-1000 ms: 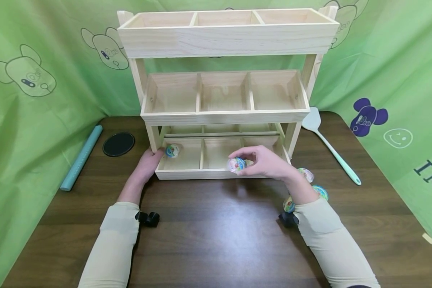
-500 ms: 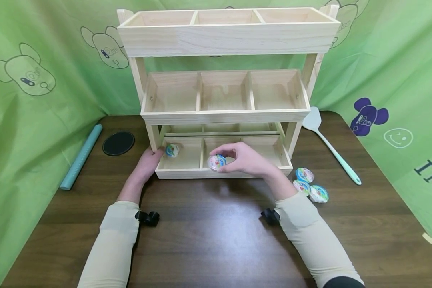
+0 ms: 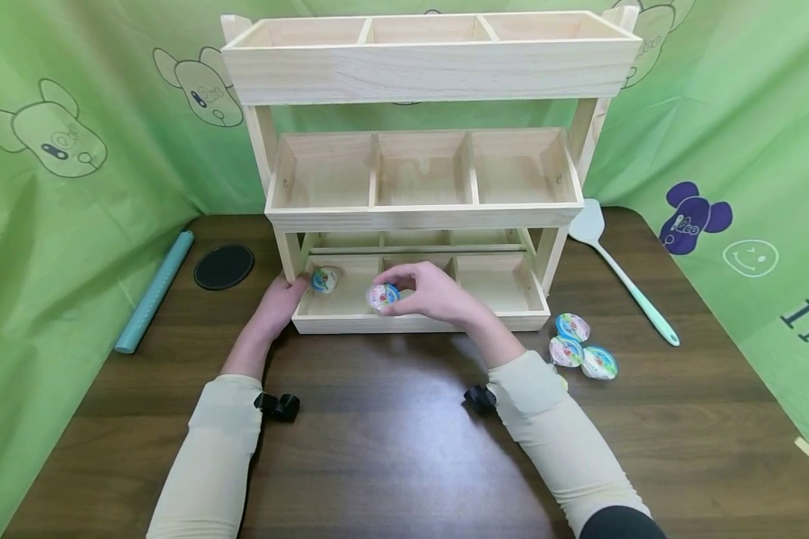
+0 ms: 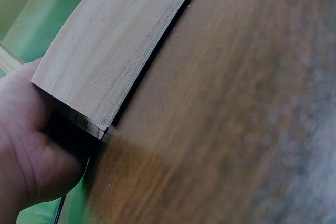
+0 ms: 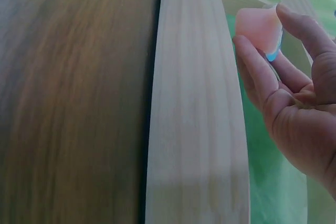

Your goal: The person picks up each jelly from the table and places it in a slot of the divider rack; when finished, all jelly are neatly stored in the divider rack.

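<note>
A three-tier wooden rack [image 3: 431, 73] stands on the table, each tier split into compartments. My left hand [image 3: 281, 305] holds the left end of its bottom tray [image 3: 418, 324]; in the left wrist view the palm lies against the tray's end and the fingers are mostly hidden behind it. My right hand [image 3: 431, 292] pinches a small jelly cup [image 3: 381, 296] with a printed lid, over the tray near the divider between left and middle compartments. The right wrist view shows the cup's pink, translucent body [image 5: 256, 27] between thumb and fingers. Another jelly cup [image 3: 323, 280] sits in the left compartment.
Several more jelly cups [image 3: 566, 350] lie on the table right of the rack, partly behind the right sleeve. A spatula [image 3: 630, 281] lies farther right. At left are a black disc [image 3: 224, 267] and a blue-green cylinder [image 3: 153, 293]. Green cloth [image 3: 74, 224] surrounds the back and sides.
My right hand has carried the jelly cup leftward along the bottom tray, from the middle compartment's right part to the left divider. My left hand keeps its place.
</note>
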